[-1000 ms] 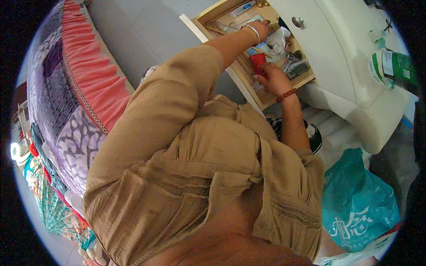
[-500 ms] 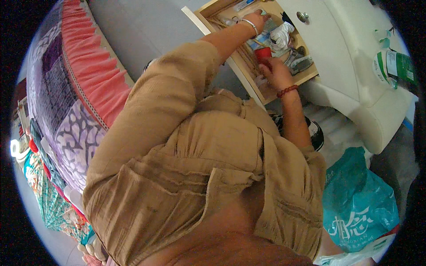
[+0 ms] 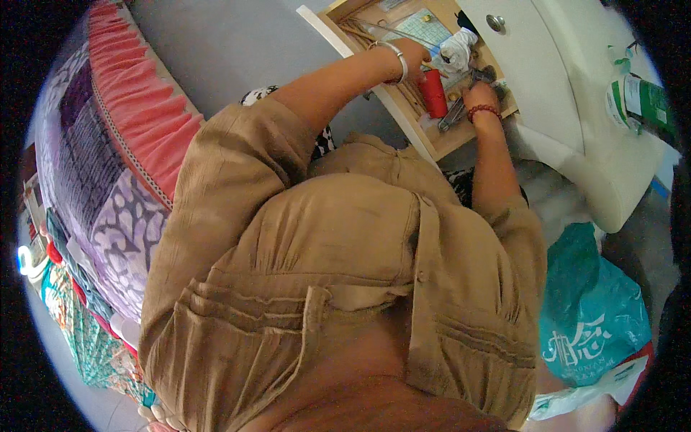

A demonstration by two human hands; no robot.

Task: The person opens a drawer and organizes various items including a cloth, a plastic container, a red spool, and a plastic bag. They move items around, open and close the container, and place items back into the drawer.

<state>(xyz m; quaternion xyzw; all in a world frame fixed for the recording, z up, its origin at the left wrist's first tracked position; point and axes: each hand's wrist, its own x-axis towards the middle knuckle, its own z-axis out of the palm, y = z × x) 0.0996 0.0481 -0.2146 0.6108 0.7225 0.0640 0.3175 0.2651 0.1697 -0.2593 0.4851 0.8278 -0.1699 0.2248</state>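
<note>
Both of my hands are inside a pulled-out wooden drawer point(image 3: 423, 137). My left hand point(image 3: 412, 59), with a silver bangle at the wrist, is above the left part of the drawer, its fingers bent downward beside a red cylinder point(image 3: 433, 95). What those fingers hold, if anything, is hidden. My right hand point(image 3: 482, 96), wearing a red bead bracelet, is curled over small dark grey items point(image 3: 484, 73) at the drawer's right end; its fingertips are out of sight. A white cloth bundle point(image 3: 458, 50) lies between and beyond the hands. Farther back rests a pale green gridded sheet point(image 3: 421, 30).
The white cabinet point(image 3: 536, 65) with a round metal knob point(image 3: 495, 23) stands beside the drawer. A teal plastic bag point(image 3: 594, 309) sits on the floor at the right. A bed with a coral ruffle point(image 3: 147, 108) is at the left. A green-and-white container point(image 3: 637, 104) stands far right.
My left hand has drawn back toward me from the drawer's far part, uncovering the gridded sheet. My right hand has left the red cylinder and shifted right to the grey items.
</note>
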